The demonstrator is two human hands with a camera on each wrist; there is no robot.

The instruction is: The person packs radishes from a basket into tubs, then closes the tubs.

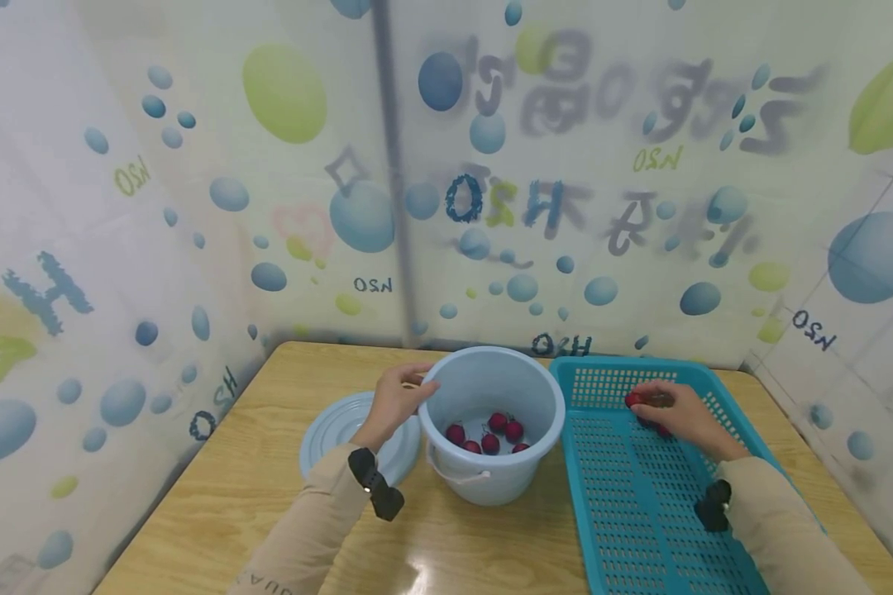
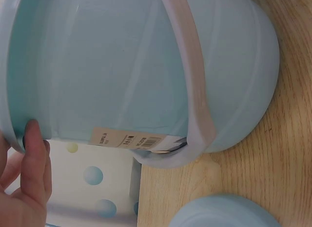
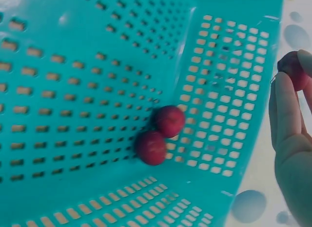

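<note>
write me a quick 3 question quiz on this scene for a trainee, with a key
1. Besides the red fruit in the right hand, how many fruits does the right wrist view show in the basket?
2. True or false: the lid sits on the bucket.
3. Which part of the bucket does the left hand hold?
A) handle
B) base
C) rim

Key: 1. two; 2. false, it lies beside the bucket; 3. C

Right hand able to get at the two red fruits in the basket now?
Probably yes: the right hand is close by and nothing covers the two red fruits in the open basket. Its fingers pinch another fruit, which would likely need releasing first.
</note>
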